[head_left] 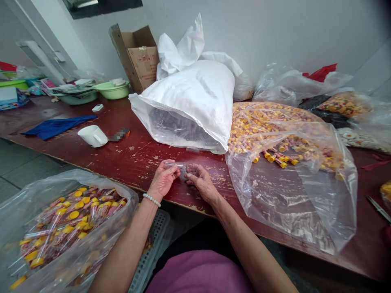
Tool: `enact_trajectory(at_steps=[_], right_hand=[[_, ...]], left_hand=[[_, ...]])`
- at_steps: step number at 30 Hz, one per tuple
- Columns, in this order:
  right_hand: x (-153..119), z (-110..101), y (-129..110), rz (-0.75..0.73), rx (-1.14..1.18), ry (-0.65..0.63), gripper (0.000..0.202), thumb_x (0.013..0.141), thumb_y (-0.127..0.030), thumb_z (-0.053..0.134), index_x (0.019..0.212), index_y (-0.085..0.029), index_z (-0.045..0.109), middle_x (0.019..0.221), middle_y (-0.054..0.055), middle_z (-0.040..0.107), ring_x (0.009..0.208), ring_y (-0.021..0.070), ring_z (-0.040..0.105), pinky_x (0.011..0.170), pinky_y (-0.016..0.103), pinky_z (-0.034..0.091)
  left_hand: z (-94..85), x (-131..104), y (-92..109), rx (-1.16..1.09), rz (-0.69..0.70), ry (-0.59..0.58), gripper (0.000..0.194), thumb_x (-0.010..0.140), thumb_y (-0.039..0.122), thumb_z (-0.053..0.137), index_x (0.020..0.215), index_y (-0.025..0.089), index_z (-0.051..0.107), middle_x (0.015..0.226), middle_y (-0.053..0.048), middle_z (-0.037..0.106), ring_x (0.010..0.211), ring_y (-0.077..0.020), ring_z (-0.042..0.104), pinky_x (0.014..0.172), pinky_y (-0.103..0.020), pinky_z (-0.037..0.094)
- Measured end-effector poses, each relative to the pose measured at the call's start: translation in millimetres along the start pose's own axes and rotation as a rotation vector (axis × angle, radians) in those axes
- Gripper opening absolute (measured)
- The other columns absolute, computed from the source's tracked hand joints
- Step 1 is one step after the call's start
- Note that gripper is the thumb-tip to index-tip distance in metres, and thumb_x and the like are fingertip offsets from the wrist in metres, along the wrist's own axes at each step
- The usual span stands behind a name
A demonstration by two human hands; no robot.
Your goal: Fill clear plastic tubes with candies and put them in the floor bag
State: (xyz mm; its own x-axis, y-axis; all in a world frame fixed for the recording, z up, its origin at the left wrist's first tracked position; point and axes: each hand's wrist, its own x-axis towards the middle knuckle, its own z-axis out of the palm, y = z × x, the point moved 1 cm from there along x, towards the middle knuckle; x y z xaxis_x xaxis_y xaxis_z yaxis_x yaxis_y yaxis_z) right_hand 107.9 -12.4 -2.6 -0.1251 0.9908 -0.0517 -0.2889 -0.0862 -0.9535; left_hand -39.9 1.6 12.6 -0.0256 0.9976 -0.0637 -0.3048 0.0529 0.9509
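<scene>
At the far left, a clear bag (104, 179) slumps open in front of the table (122, 156); a knock from the left forearm could spill its yellow-capped tubes (73, 214). In the middle, near the table's front edge, the left hand (164, 178) has its fingers clamped on a clear tube (175, 164) — smooth and slim, so a loose pinch could let it slip and roll off, and too hard a squeeze might dent it. The right hand (200, 179) is curled at the tube's right end; whether its fingers press on it I cannot tell. Farther right, loose film beside the right forearm could snag on it and drag out its load.

As for containers, a dark green basin (81, 98) bears a flat stack, and a light green basin (113, 92) has white dishes on top. The cardboard box (143, 69) stands with flaps up, its inside hidden. The white sack (195, 93) gapes toward the hands, filled with clear tubes (172, 122) — a tug at its low mouth could send some sliding out. At right, a large clear bag (290, 199) holds yellow-topped pieces (271, 156), heaped toward its back.
</scene>
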Motion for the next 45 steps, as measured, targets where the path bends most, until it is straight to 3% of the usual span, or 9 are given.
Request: enact_trajectory(at_steps=[7,12,21,26,31,36,39,41,45], right_hand=[[-3.4,0.1,1.8,-0.126,-0.105,-0.012,0.032,0.076,-0.03,0.059,0.106,-0.022,0.051,0.1,0.003,0.06,0.086,0.0145,0.058,0.075,0.03,0.051],[-1.2,5.3,10.5,-0.333,-0.407,0.31,0.029,0.084,-0.028,0.047,0.112,-0.019,0.048,0.113,0.007,0.058,0.104,0.016,0.055,0.096,0.035,0.042],[31.8,-24.8,2.4,-0.443,-0.494,0.585,0.034,0.087,-0.034,0.041,0.115,-0.016,0.043,0.116,0.012,0.055,0.105,0.0166,0.053,0.095,0.034,0.04],[45.6,-58.3,-9.1,-0.417,-0.502,0.554,0.037,0.086,-0.037,0.04,0.119,-0.018,0.042,0.107,0.009,0.057,0.098,0.0184,0.056,0.086,0.036,0.045],[7.6,-87.0,-17.4,-0.356,-0.499,0.419,0.034,0.083,-0.037,0.048,0.113,-0.021,0.048,0.091,0.004,0.059,0.079,0.0181,0.058,0.075,0.036,0.048],[-19.0,-87.0,-13.6,-0.312,-0.451,0.337,0.024,0.079,-0.029,0.053,0.101,-0.022,0.048,0.093,0.002,0.059,0.085,0.0157,0.056,0.08,0.034,0.047],[-20.0,-81.5,-14.2,-0.312,-0.343,0.306,0.02,0.078,-0.026,0.054,0.097,-0.022,0.047,0.09,0.0,0.057,0.083,0.0136,0.055,0.08,0.031,0.048],[-20.2,-78.0,-16.3,-0.301,-0.284,0.279,0.024,0.077,-0.027,0.055,0.1,-0.022,0.048,0.092,0.001,0.057,0.085,0.014,0.056,0.081,0.032,0.048],[-25.7,-68.8,-16.7,-0.266,-0.231,0.233,0.036,0.083,-0.034,0.053,0.116,-0.023,0.047,0.101,0.004,0.058,0.093,0.0164,0.057,0.084,0.034,0.049]], left_hand=[[15.8,-13.2,-16.5,0.175,0.011,-0.093,0.028,0.069,0.022,0.066,0.091,0.018,0.05,0.077,0.001,0.061,0.068,-0.0123,0.061,0.071,-0.03,0.05],[48.3,-20.5,-41.4,0.513,0.287,0.163,0.022,0.088,0.028,0.042,0.105,0.018,0.052,0.106,-0.008,0.061,0.098,-0.0176,0.058,0.091,-0.034,0.045],[93.2,19.8,-52.5,0.64,0.358,0.306,0.022,0.089,0.022,0.037,0.106,0.015,0.05,0.11,-0.011,0.059,0.104,-0.0185,0.054,0.095,-0.032,0.041],[86.0,32.4,-34.9,0.758,0.348,0.081,0.021,0.087,0.016,0.039,0.102,0.016,0.054,0.105,-0.008,0.062,0.098,-0.0179,0.057,0.091,-0.032,0.044],[63.2,-15.5,-21.8,1.128,0.443,-0.062,0.027,0.083,0.025,0.05,0.108,0.018,0.055,0.092,-0.007,0.059,0.092,-0.0222,0.055,0.088,-0.038,0.044],[70.3,-37.7,-28.7,1.348,0.686,-0.487,0.048,0.07,-0.001,0.045,0.11,0.022,0.059,0.124,-0.011,0.048,0.121,-0.0282,0.039,0.1,-0.048,0.035],[74.8,-28.9,-28.9,1.382,0.765,-0.675,0.04,0.07,-0.002,0.043,0.099,0.02,0.06,0.114,-0.01,0.056,0.124,-0.0279,0.037,0.106,-0.053,0.026],[76.2,-22.9,-27.9,1.377,0.747,-0.688,0.032,0.072,-0.001,0.043,0.091,0.019,0.059,0.099,-0.01,0.06,0.113,-0.0257,0.048,0.102,-0.048,0.033],[76.5,-18.2,-27.0,1.234,0.579,-0.449,0.02,0.078,0.006,0.043,0.089,0.019,0.054,0.085,-0.006,0.061,0.083,-0.0205,0.058,0.079,-0.035,0.047]])
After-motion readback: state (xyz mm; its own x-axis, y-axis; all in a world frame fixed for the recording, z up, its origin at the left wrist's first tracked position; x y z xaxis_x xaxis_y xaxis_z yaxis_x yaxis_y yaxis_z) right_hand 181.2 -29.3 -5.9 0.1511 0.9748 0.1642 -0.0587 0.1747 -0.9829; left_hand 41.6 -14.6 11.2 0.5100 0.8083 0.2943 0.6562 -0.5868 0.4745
